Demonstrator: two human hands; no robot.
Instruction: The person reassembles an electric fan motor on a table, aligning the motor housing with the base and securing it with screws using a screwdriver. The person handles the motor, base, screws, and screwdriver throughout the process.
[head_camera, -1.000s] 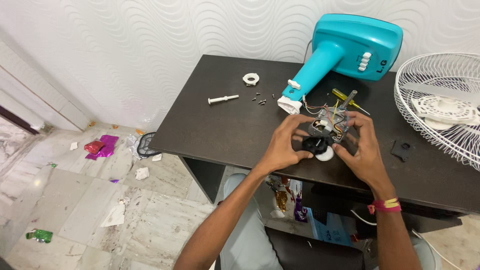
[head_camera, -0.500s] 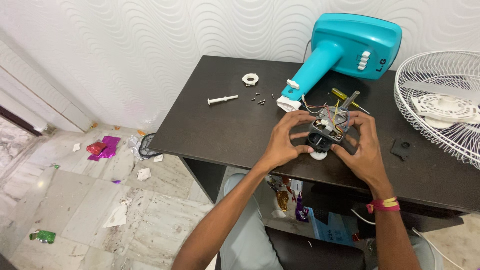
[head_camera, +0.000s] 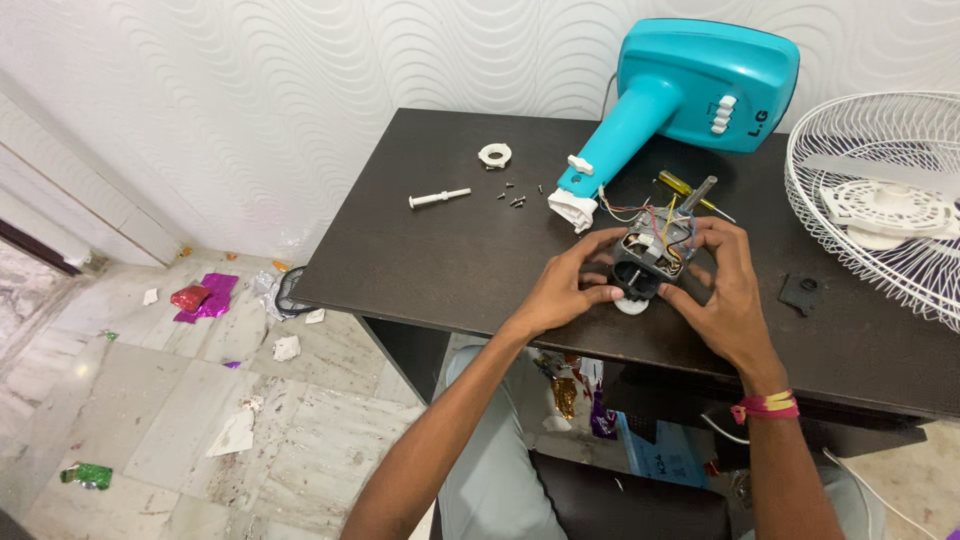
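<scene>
Motor (head_camera: 650, 258) (dark, with coloured wires on top) sits between both sets of fingers on the desk (head_camera: 450, 250); left hand (head_camera: 565, 290) curls narrowly round its left side; right hand (head_camera: 725, 290) grips its right; screws (head_camera: 515, 195) lie beyond the fingertips.

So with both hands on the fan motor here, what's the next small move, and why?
Probably steady the motor with the left hand while the right hand eases its housing around. Both hands grip it at the desk edge, its coloured wires run to the teal fan body, so gentle turning seems safest.
</scene>
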